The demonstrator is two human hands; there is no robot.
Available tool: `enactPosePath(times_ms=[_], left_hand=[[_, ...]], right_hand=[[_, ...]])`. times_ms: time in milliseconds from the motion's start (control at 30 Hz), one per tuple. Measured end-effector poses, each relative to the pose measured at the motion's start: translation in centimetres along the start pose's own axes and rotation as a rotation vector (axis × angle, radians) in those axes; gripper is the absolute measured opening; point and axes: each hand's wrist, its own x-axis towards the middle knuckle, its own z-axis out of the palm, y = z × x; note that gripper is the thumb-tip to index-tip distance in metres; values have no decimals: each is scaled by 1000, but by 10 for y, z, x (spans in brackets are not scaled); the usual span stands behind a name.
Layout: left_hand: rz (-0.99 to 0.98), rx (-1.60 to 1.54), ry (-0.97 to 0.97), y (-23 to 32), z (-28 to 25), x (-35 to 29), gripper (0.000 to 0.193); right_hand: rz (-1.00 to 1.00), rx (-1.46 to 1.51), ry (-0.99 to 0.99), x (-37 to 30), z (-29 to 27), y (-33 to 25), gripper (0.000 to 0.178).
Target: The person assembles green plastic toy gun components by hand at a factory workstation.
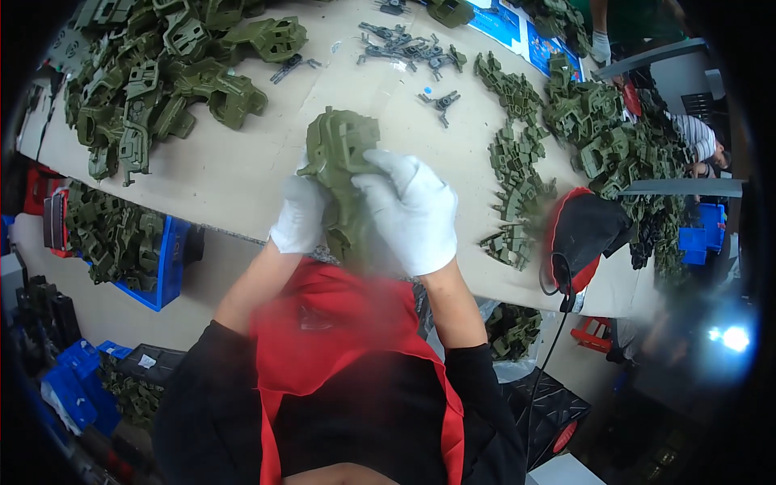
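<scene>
In front of my body I hold up an olive-green plastic toy vehicle body, lengthwise over the table's near edge. My left hand, in a white glove, grips its left side; part of those fingers is hidden behind it. My right hand, gloved as well, is closed on the right side, thumb and fingers near a raised section at the upper end. The lower end of the body is blurred. Beyond it on the table lie several small grey plastic parts, with a single grey part nearer to me.
Similar green bodies are heaped at the left. Small green parts run in rows on the right, beside another green heap and a black-and-red fabric item. A filled blue crate stands below left. A co-worker's gloved hand shows at top right.
</scene>
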Motion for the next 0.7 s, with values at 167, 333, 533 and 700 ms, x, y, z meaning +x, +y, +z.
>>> enactPosePath(times_ms=[167, 333, 533, 700], left_hand=[[43, 14, 29, -8, 0, -1, 84], [-57, 215, 104, 11, 20, 5, 55], [-121, -222, 84, 8, -7, 9, 55], [118, 14, 146, 17, 17, 14, 53]], right_hand=[[-57, 14, 19, 0, 0, 6, 25], [-42, 80, -41, 13, -4, 13, 25], [466, 869, -85, 10, -6, 35, 44], [533, 864, -189, -44, 4, 15, 69]])
